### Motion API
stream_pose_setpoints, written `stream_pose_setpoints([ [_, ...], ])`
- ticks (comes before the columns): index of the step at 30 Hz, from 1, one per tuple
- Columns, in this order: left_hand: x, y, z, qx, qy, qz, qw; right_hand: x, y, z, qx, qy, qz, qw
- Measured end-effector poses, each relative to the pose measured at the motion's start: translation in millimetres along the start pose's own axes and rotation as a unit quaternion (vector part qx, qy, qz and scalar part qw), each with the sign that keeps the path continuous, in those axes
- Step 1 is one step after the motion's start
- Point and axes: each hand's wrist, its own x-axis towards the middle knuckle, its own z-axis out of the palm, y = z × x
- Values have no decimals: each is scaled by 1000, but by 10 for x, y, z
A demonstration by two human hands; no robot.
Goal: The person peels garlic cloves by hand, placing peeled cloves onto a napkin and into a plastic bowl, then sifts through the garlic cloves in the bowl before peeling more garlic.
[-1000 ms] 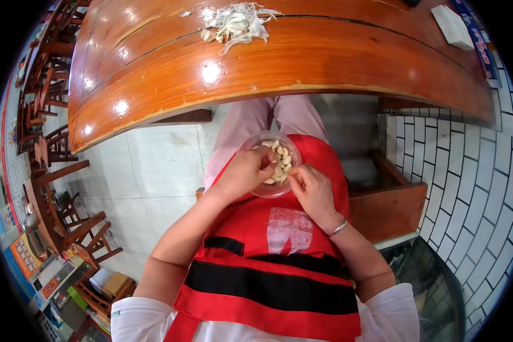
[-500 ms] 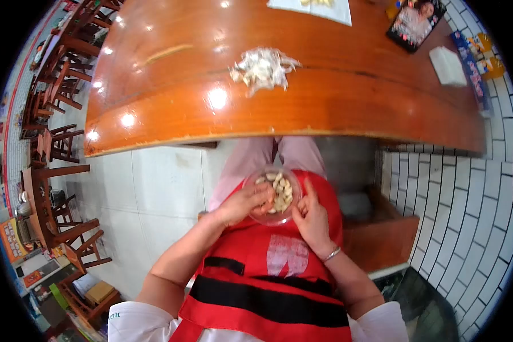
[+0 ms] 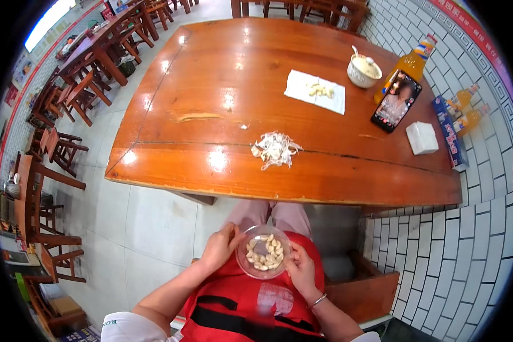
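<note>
A clear plastic bowl point(image 3: 246, 270) rests over my lap, against a red apron point(image 3: 222, 296). Several pale garlic cloves point(image 3: 267, 263) lie inside it, mostly around the bottom. At the bowl's left rim, my left hand point(image 3: 222, 248) is closed with thumb and curled fingers on the edge. My right hand point(image 3: 302, 268) pinches the rim on the opposite side. Beyond the bowl, a small heap of garlic skins point(image 3: 276, 150) sits near the table's front edge. Farther back, peeled cloves point(image 3: 319, 90) lie on a white napkin point(image 3: 297, 85).
The wooden table point(image 3: 211, 154) stands in front of me. On its right are a lidded white pot point(image 3: 361, 74), a propped phone point(image 3: 397, 102), an orange bottle point(image 3: 411, 64) and a napkin stack point(image 3: 422, 138). A tiled wall point(image 3: 439, 251) runs along the right.
My left hand has come out of the bowl to its left rim. The right hand, its index finger stretched before, now grips the rim. The view has tilted up, showing more of the table.
</note>
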Motion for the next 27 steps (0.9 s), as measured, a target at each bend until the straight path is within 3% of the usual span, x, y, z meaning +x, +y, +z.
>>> stream_pose_setpoints([
  [6, -65, 146, -222, 48, -102, -2, 994, -5, -399, -103, 0, -41, -26, 999],
  [8, -80, 117, -282, -9, -196, 16, 980, 5, -434, -144, -30, -57, -72, 995],
  [9, -92, 150, -311, -12, -198, 13, 980, 8, -498, -170, -25, -59, -64, 996],
  [11, -138, 264, -427, -234, -206, -29, 950, 4, -715, -189, -5, -71, -72, 995],
  [16, -115, 767, -843, -306, -178, -33, 935, 11, -1310, -154, 66, -91, -59, 992],
  [19, -6, 939, -1059, -349, -147, -9, 926, 80, -1597, -110, 156, -63, -138, 976],
  [22, 147, 1066, -1225, -382, -101, 21, 919, 262, -1802, -169, 153, -66, -223, 960],
  [27, 636, 1129, -1524, -393, 28, 49, 918, 590, -2085, -235, 29, 1, -260, 965],
])
